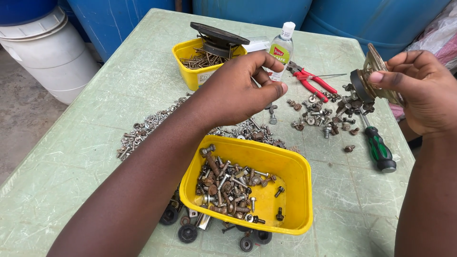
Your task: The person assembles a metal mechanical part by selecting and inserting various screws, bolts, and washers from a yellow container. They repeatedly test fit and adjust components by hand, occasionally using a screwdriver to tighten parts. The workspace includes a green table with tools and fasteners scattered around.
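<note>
Head view: a green table (85,143) carries sorted and unsorted hardware, seen from above the person's two hands.
Loose pile, far left: small silvery nuts and washers (143,128) lie spread on the table, well apart from either hand.
Near tub: a yellow tub (295,190) close to the camera holds rusty bolts and screws (226,185) covering roughly half its floor; black rubber feet (188,233) lie just beside its near wall.
Far tub: a second yellow tub (188,59) holds long nails, with a dark round speaker part (216,35) resting across its rim.
Left hand: the left hand (238,88) hovers above the near tub, its grip pinched closed, thumb against fingertips; whether a small piece sits inside the pinch I cannot tell.
Middle ground: a clear bottle (281,47), red-handled pliers (312,81) and a scatter of unsorted fasteners (323,116) lie between the hands.
Screwdriver: a green-handled screwdriver (378,150) lies with its handle toward the camera.
Right hand: the right hand (419,90) grasps a small speaker driver (371,78), held up off the table.
Driver's pose: its round face stands nearly on edge, its axis running roughly level, magnet end pointing left.
Progress: judging by the piles, sorting looks partly done, with the scatter left.
</note>
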